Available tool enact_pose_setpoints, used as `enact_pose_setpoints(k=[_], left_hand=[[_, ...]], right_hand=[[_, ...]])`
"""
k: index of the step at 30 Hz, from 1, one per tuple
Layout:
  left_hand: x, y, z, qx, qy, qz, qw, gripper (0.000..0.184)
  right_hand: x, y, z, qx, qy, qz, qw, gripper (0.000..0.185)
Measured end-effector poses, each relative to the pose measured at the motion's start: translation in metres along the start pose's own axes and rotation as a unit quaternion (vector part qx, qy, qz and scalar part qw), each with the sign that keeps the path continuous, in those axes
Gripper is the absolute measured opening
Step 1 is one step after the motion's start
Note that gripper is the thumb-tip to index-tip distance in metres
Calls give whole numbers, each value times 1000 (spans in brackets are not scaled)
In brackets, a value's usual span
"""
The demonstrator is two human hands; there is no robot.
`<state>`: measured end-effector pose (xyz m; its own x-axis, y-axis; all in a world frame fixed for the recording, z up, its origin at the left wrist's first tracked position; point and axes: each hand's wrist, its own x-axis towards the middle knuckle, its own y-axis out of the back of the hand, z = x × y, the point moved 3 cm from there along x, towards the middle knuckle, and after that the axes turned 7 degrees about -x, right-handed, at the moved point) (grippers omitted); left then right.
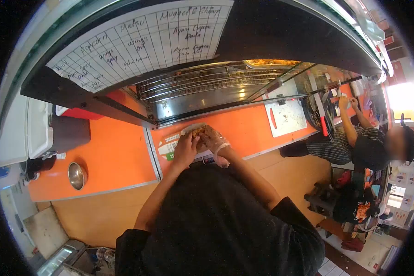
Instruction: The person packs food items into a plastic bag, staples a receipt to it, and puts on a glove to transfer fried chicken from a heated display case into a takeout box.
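Observation:
Both of my hands meet over a piece of brown food (198, 132) at the counter's front edge. My left hand (185, 149) is bare, its fingers curled against the food's left side. On my right hand (212, 139) is a clear plastic glove, and its fingers close round the food's right side. Beneath them lies a white and green printed wrapper or box (169, 146), partly covered by the hands. The lower part of the food is hidden by my fingers.
A metal bowl (77, 175) stands on the orange counter (119, 152) at left. Behind the hands is a glass display case (202, 87). At right are a white cutting board (286, 112), a red-handled knife (323, 123) and a person (365, 142) working at the counter.

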<state>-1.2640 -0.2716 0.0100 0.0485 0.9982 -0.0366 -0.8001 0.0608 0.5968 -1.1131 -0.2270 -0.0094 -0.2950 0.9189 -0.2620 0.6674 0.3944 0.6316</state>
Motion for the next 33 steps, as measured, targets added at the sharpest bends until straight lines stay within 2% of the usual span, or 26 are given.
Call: enact_pose_setpoints(k=[2,6,8,10,12,15,16,17,18,20,22,24,26,27,30,33], left_hand=[[-1,-3,-3,1,1,5,1000,38],[-1,-11,-18,-26,-5,15,1000,41],[0,-12,-19,-53,14,4,998,42],[3,-16,-28,-80,33,-9,996,43],[6,-30,-51,-177,58,-47,981,46],[5,-5,-20,-203,57,-77,974,50],[7,-7,-25,-203,56,-77,974,50],[7,-11,-33,-254,95,-114,956,55],[7,-16,-40,-303,133,-151,931,59],[5,-15,-36,-336,133,-147,921,58],[3,-11,-30,-369,133,-141,909,58],[0,-7,-25,-402,201,-152,880,55],[-1,-13,-35,-414,231,-142,869,54],[-1,-16,-40,-425,260,-132,857,52],[-1,-15,-39,-475,272,-139,825,52],[0,-15,-44,-468,283,-167,821,49]], right_hand=[[4,-8,13,38,-2,-40,999,33],[10,-16,28,69,18,-19,997,35],[5,6,1,138,32,-72,987,37],[8,6,9,119,34,-74,990,38],[12,9,16,99,36,-74,992,40],[13,17,16,77,37,-124,989,44],[10,23,11,129,13,-153,980,47],[7,27,5,180,-11,-180,967,50],[4,29,3,180,-11,-180,967,50],[-2,29,5,238,-79,-173,953,54],[4,13,30,286,-68,-176,940,54],[5,7,35,334,-56,-178,924,55],[0,7,28,464,-86,-201,858,53],[1,5,31,464,-86,-201,858,53],[4,-2,40,463,-90,-205,858,52],[-2,6,25,519,-87,-199,827,48]])
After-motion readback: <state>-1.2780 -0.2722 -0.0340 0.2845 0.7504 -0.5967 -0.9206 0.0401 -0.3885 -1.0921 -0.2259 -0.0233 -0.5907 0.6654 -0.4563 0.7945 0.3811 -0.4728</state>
